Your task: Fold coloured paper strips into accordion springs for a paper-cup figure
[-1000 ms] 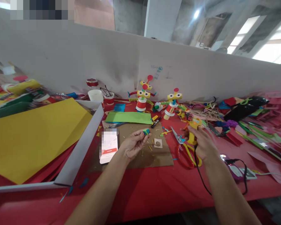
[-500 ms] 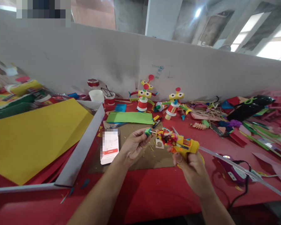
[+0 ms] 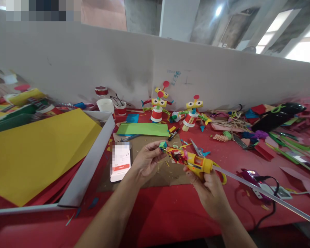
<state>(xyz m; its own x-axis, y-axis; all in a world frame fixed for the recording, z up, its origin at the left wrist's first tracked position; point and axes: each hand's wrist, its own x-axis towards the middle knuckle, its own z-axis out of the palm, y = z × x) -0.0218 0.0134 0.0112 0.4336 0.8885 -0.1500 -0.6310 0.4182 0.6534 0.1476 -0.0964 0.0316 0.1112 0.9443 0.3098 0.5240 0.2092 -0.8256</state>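
Observation:
My right hand (image 3: pixel 208 187) is wrapped round the handle of a yellow hot glue gun (image 3: pixel 196 162), whose front is crusted with red and dark bits. A long clear glue stick (image 3: pixel 258 186) runs out of its back end. Between the fingertips of my left hand (image 3: pixel 151 158) is a small folded piece of green and blue paper (image 3: pixel 163 146). The gun's nozzle meets this piece or lies right beside it; I cannot tell whether they touch. Below both hands lies a brown cardboard sheet (image 3: pixel 155 177) with yellow scraps.
A lit phone (image 3: pixel 121 162) lies left of my hands, beside a white box (image 3: pixel 88 165) of coloured paper. Behind are a green paper strip (image 3: pixel 142 129), paper-cup figures (image 3: pixel 156 114) and scissors (image 3: pixel 197 147). A purple power strip (image 3: pixel 255 184) with cords sits at right.
The glue gun has moved left and slightly down, bringing its nozzle up to the folded paper. My left hand has barely moved. The scissors now show more fully behind the gun.

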